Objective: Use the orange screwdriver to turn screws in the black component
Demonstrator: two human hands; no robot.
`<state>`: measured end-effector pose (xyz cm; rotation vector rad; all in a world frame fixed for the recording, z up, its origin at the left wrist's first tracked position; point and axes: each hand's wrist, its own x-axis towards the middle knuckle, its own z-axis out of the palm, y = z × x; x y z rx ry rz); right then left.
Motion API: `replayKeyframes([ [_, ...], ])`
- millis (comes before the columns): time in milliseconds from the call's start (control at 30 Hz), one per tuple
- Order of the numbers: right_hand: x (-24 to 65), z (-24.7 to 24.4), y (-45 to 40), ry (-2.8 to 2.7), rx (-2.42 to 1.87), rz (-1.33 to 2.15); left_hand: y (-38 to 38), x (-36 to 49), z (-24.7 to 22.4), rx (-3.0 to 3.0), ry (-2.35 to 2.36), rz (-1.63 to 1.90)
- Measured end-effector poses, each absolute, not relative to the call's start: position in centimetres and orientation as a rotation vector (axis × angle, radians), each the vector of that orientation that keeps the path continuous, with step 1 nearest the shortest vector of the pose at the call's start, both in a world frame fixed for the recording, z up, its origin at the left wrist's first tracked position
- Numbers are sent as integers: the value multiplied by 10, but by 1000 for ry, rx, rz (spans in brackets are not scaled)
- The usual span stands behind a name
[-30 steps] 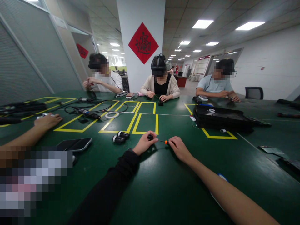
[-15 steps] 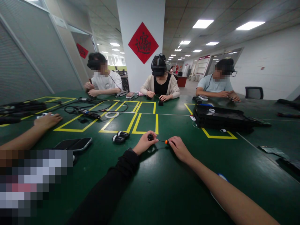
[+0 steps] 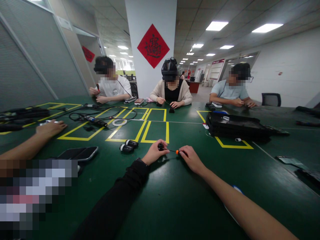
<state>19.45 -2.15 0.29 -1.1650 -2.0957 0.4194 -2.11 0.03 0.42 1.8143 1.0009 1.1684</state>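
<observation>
My left hand point(image 3: 154, 154) is closed around a small black cylindrical part point(image 3: 160, 146), whose round end shows above the fingers. In my right hand point(image 3: 192, 159), thumb and fingers pinch a screwdriver point(image 3: 177, 152) by its orange end. Its thin dark shaft points left and reaches the fingertips of my left hand. Whether the tip touches the black part cannot be made out. Both hands are just above the green table point(image 3: 160, 206). Left of them lie two black pieces with white bands point(image 3: 128, 146).
Black cables point(image 3: 97, 120) and a white ring point(image 3: 119, 123) lie at the left, beyond a phone point(image 3: 78, 153). A stack of black trays point(image 3: 235, 125) stands at the right. Another person's hand point(image 3: 51, 128) rests at far left. Several people sit across the table.
My hands, the screwdriver and the black part keep nearly the same position. The view has shifted very slightly. Across the table, the person at left has tilted a small tool more upright.
</observation>
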Motion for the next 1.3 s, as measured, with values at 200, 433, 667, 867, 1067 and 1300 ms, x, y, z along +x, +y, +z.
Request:
replayKeyframes([
  [200, 193, 7, -28, -2049, -1159, 480, 3, -22, 3, 1814, 972, 1173],
  [433, 189, 28, -46, -1939, -988, 339, 0, -24, 7, 1723, 992, 1222],
  [667, 175, 29, -66, -1919, -731, 305, -4, -20, 8, 1686, 886, 1159],
  [867, 168, 28, -69, -2036, -698, 299, -7, -18, 10, 1648, 827, 1119],
  [1067, 169, 27, -67, -1967, -808, 404, -5, -18, 7, 1599, 806, 1104],
  [1300, 171, 24, -63, -1930, -758, 449, -2, -18, 3, 1590, 821, 1123],
])
